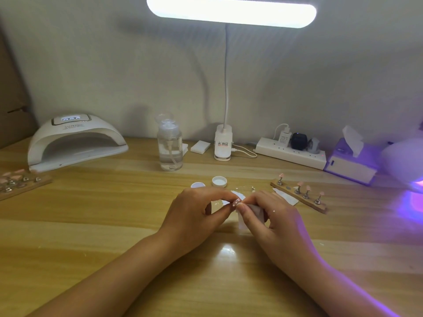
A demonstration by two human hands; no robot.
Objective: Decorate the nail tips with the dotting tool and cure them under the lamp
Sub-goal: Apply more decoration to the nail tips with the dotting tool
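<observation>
At the middle of the wooden table my left hand [199, 209] pinches a small pink nail tip [236, 203] with white dots on it. My right hand [272, 216] holds a white wipe [246, 217] pressed against that tip. A wooden holder [320, 208] to the right carries several pink tips on metal stands. A second holder [23, 185] with pink tips lies at the far left. The white curing lamp [75, 139] stands at the back left. No dotting tool is visible.
Two small white pots [219, 181] sit just beyond my hands. Behind them are a clear pump bottle [169, 145], a desk lamp base [223, 143], a power strip [290, 152] and a tissue box [352, 159]. Purple light glows at the right edge.
</observation>
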